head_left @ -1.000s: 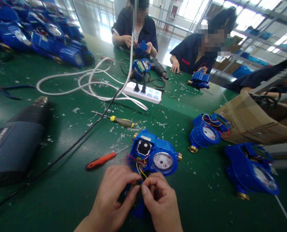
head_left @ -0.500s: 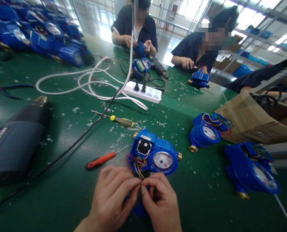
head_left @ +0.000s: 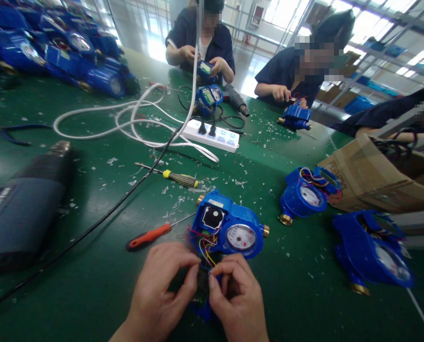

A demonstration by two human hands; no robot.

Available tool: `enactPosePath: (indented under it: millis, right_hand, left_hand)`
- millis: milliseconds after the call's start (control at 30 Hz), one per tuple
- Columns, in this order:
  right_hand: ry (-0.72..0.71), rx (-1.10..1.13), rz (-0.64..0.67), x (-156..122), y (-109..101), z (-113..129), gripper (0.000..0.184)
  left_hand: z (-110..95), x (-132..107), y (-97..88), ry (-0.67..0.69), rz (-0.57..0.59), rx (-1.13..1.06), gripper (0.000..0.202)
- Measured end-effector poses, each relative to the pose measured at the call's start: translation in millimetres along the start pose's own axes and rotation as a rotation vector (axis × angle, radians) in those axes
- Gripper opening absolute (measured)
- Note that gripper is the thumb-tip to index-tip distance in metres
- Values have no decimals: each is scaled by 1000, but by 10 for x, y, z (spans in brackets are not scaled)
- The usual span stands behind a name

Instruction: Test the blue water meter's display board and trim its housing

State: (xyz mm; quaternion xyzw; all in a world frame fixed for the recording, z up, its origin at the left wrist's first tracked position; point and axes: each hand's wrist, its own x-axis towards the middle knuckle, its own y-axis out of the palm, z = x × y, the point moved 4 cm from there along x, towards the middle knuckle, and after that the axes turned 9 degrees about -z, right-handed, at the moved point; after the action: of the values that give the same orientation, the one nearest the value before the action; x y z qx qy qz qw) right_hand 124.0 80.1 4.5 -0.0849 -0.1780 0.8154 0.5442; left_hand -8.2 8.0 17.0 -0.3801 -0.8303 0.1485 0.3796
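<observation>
A blue water meter (head_left: 215,223) with a round white dial and an uncovered square compartment lies on the green table in front of me. Thin coloured wires (head_left: 207,251) run out of it toward my fingers. My right hand (head_left: 238,297) pinches the wire ends, a yellow one among them, between thumb and forefinger. Just left of it, my left hand (head_left: 167,285) has thumb and forefinger brought together; whatever is in that pinch is too small to make out. Under both hands, partly hidden, is a blue cover with a circuit board (head_left: 199,299).
Left of the meter lie an orange screwdriver (head_left: 149,236), a yellow-black screwdriver (head_left: 179,178) and a heat gun (head_left: 26,204). A power strip (head_left: 212,135) with cables sits beyond. Other meters (head_left: 303,194) and a cardboard box (head_left: 383,175) stand right. Co-workers (head_left: 201,42) handle meters opposite.
My left hand has drawn slightly left, away from my right fingertips, leaving a gap between them. My right hand still pinches the wires. A co-worker opposite has turned a meter over.
</observation>
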Motion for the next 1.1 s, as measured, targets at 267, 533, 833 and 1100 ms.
enactPosePath:
  millis: [267,533,833,1100]
  right_hand:
    - [14,27,-3,21,-22,19,8]
    - [-27,30,58,31,1,31,10]
    - [2,-9,81,8,-3,-19,8]
    - [-18,-68,139,35,58,-17,6]
  left_hand:
    - [239,-81,-116,-309,-164,22,10]
    - [-65,-2,51,53,88,-107,22]
    - [43,-36,84,-21,185,-49,13]
    - [15,-22,101,33,192,-24,14]
